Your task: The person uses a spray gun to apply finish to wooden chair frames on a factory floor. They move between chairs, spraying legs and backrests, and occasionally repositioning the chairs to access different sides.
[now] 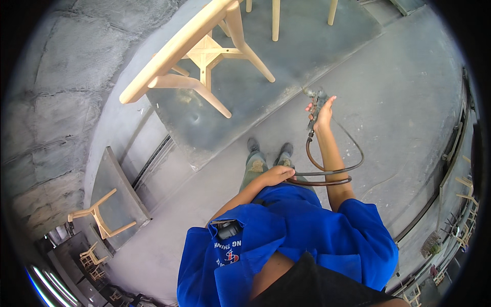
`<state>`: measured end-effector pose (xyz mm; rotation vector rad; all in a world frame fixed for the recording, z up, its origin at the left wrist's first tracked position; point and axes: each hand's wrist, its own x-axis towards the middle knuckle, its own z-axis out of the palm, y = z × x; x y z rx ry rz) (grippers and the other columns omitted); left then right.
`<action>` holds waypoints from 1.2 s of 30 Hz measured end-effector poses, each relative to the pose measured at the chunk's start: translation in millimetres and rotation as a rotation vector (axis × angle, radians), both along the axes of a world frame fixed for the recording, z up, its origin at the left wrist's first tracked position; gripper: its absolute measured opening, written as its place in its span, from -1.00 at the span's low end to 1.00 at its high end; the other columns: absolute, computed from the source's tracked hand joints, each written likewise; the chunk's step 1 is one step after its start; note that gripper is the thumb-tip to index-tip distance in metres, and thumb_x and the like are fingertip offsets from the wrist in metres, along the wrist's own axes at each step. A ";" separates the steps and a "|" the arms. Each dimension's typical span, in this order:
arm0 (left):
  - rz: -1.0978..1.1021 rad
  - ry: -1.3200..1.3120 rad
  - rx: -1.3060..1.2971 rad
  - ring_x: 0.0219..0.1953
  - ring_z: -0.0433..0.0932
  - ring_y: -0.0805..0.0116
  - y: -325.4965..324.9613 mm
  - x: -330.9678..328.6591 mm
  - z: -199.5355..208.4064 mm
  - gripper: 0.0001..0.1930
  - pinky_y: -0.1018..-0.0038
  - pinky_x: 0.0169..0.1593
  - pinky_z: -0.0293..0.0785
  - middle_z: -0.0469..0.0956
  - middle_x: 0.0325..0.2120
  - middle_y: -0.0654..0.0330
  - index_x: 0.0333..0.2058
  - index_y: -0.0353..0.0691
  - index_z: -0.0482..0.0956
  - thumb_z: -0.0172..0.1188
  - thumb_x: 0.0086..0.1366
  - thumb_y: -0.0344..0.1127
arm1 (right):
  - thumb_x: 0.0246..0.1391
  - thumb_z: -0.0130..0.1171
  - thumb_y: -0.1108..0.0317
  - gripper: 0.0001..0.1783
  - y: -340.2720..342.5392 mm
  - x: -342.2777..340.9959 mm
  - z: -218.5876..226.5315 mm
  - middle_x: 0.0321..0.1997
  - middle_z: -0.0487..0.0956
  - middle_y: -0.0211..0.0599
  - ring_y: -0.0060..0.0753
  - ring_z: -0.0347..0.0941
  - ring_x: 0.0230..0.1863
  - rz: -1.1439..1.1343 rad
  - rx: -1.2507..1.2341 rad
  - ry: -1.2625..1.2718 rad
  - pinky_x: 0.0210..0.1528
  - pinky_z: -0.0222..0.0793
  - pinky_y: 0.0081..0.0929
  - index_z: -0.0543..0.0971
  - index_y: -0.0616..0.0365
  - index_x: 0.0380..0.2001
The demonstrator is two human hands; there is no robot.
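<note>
My right hand (324, 113), raised out in front of me, is wrapped round a metal spray gun (317, 104). From the gun's lower end a brown and black hose (327, 179) loops past my right forearm and back to my waist. There my left hand (276, 175) is closed round the hose. Ahead and to the left, a pale wooden chair frame (204, 53) stands with splayed legs on a grey metal platform (204, 138). The spray gun is apart from the frame, over the floor to its right.
More light wooden legs (276, 20) stand farther along the platform. At lower left another wooden frame (105, 212) rests on a grey panel (123, 184). A grimy block wall (61, 77) rises on the left. Along the right, a dark track (422, 215) edges the floor, with several wooden frames beyond.
</note>
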<state>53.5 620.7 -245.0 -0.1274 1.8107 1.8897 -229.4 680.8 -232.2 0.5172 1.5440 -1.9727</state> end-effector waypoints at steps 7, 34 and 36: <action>0.149 0.051 -0.144 -0.38 0.48 0.46 -14.1 3.6 68.3 -0.35 0.45 -0.23 0.37 0.59 -0.47 0.24 0.00 -0.13 0.56 0.07 0.37 0.38 | 0.27 -0.28 -0.56 -0.08 22.7 40.1 -26.4 -0.55 0.53 -0.32 -0.41 0.53 -0.63 -0.071 0.239 0.021 -0.71 0.17 -0.54 0.55 0.20 -0.27; 0.106 -0.060 -0.210 -0.31 0.65 0.20 -114.6 128.3 125.4 -0.48 0.33 -0.23 0.47 0.69 -0.35 0.15 -0.16 -0.11 0.65 0.43 0.12 0.20 | 0.24 -0.38 -0.61 -0.01 -99.7 227.9 -81.8 -0.56 0.54 -0.31 -0.38 0.54 -0.56 0.157 0.163 -0.267 -0.66 0.16 -0.49 0.55 0.19 -0.18; 0.068 -0.002 -0.197 -0.32 0.65 0.20 -118.8 135.2 127.6 -0.48 0.32 -0.24 0.46 0.68 -0.38 0.16 -0.18 -0.13 0.65 0.43 0.13 0.20 | 0.25 -0.40 -0.60 -0.01 -100.1 234.4 -47.4 -0.56 0.53 -0.33 -0.39 0.54 -0.55 0.160 0.087 -0.212 -0.66 0.16 -0.50 0.55 0.20 -0.16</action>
